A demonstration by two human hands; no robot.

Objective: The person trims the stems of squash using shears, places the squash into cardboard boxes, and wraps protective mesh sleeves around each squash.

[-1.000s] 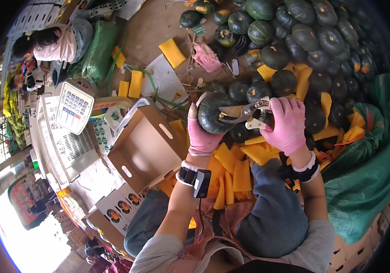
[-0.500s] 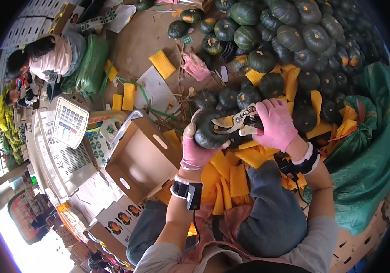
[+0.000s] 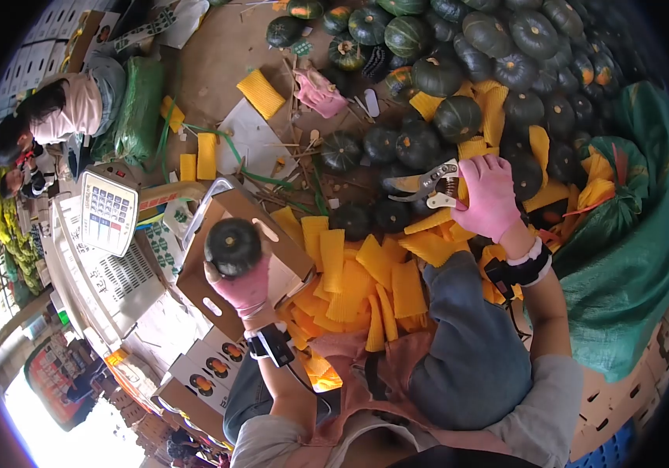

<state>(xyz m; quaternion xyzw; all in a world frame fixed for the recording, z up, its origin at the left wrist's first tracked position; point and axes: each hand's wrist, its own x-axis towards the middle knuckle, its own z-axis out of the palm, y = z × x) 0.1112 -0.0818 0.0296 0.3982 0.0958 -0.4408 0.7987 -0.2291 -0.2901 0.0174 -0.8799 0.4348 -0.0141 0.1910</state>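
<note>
My left hand, in a pink glove with bare fingertips, is wrapped round a dark green pumpkin. It holds the pumpkin over the open cardboard box. On the right, my right hand, also pink-gloved, grips the pruning shears by the handles. The shears' blades are apart and point left, above the pumpkins on the floor, with nothing between them. Below them, yellow foam sleeves are heaped in front of my lap.
A large pile of pumpkins fills the upper right. A green sack lies at the right. At the left stand a scale with a keypad and a white crate. Another person sits at the upper left.
My left hand has carried the pumpkin left and down, away from the shears, to over the box. My right hand stays near its place, still holding the shears. The view has shifted slightly.
</note>
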